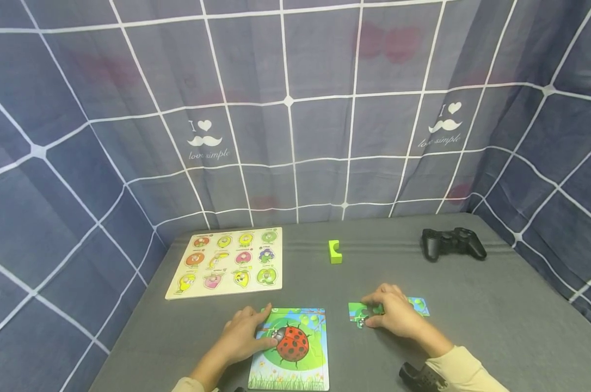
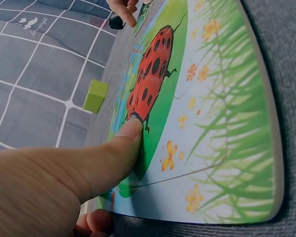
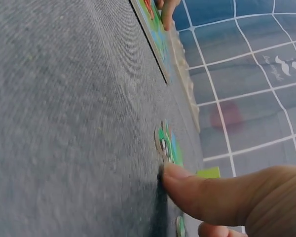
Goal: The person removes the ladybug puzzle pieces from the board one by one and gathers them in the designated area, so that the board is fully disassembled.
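Observation:
On the near part of the table lies a square jigsaw puzzle (image 1: 312, 359) with a red ladybug over green leaves and grass. My left hand (image 1: 241, 337) rests at its left side, thumb straight on the ladybug's head, index finger stretched along the upper left corner. To the right, my right hand (image 1: 395, 313) holds a green puzzle piece (image 1: 356, 310) by its edges, thumb at the near side and index finger at the far side. The piece lies flat on the cloth; the hand hides part of it. Another blue-green piece (image 1: 419, 306) shows behind the knuckles.
A wooden fruit peg board (image 1: 227, 264) lies at the back left. A lime-green block (image 1: 334, 253) with a notch stands at the back middle, and a black game controller (image 1: 452, 243) at the back right. Checked curtains (image 1: 320, 130) enclose the grey table.

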Demonstrator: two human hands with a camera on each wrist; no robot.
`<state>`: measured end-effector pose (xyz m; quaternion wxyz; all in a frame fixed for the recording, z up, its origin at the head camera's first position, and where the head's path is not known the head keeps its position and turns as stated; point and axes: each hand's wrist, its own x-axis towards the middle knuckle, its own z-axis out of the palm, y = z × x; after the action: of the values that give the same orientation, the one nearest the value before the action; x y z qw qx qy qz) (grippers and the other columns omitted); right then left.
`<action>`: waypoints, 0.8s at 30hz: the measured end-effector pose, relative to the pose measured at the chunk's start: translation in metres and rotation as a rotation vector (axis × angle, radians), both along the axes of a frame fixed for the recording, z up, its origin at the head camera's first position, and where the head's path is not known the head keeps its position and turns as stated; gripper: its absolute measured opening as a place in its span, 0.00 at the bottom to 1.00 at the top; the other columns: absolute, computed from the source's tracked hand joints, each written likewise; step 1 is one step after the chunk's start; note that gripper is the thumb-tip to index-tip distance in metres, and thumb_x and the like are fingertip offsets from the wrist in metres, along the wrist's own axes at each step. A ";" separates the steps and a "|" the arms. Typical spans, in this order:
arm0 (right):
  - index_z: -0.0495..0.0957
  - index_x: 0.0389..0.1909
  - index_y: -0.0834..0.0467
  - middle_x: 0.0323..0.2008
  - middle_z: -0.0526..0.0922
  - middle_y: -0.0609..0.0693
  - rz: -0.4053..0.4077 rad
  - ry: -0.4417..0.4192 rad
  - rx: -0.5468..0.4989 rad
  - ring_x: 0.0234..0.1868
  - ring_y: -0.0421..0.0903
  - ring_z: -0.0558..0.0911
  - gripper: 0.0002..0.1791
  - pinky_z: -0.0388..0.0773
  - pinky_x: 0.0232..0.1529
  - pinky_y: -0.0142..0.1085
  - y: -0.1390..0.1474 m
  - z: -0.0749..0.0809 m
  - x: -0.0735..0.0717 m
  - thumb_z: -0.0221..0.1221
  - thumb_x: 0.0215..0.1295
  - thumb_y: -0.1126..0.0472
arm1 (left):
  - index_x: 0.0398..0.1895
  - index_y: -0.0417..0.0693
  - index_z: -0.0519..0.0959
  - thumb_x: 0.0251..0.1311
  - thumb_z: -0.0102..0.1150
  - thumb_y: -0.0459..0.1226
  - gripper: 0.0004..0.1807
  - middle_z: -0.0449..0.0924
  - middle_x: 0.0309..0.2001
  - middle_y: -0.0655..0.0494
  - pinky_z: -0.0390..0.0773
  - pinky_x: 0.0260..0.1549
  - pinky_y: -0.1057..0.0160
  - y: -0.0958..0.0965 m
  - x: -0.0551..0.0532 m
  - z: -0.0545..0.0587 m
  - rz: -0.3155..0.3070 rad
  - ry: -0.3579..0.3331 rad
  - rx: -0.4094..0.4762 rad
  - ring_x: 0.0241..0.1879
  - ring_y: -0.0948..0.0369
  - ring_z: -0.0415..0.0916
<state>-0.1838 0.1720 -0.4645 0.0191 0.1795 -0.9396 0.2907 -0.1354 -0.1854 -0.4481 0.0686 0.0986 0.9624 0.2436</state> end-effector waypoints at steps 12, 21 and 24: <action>0.79 0.58 0.57 0.38 0.68 0.40 0.280 0.062 0.065 0.40 0.36 0.62 0.40 0.65 0.39 0.30 -0.085 0.004 0.057 0.69 0.47 0.36 | 0.68 0.48 0.70 0.49 0.71 0.54 0.43 0.70 0.39 0.55 0.62 0.35 0.61 0.005 0.002 -0.009 0.036 0.052 0.016 0.38 0.60 0.63; 0.78 0.59 0.57 0.34 0.61 0.36 0.301 0.026 0.153 0.36 0.34 0.57 0.41 0.59 0.35 0.24 -0.096 -0.004 0.071 0.68 0.46 0.37 | 0.50 0.58 0.85 0.57 0.66 0.47 0.17 0.65 0.32 0.69 0.60 0.31 0.71 0.012 0.025 -0.013 -0.214 0.217 0.058 0.32 0.73 0.57; 0.79 0.58 0.57 0.34 0.61 0.36 0.295 0.041 0.145 0.36 0.33 0.57 0.40 0.58 0.35 0.24 -0.096 -0.002 0.071 0.68 0.46 0.37 | 0.50 0.54 0.84 0.57 0.63 0.56 0.23 0.66 0.34 0.69 0.61 0.31 0.71 0.015 0.028 -0.013 -0.262 0.203 0.046 0.33 0.73 0.58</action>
<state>-0.1130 0.0756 -0.4668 -0.0178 0.3221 -0.9211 0.2179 -0.1072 -0.1707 -0.4607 -0.0002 0.2488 0.9375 0.2434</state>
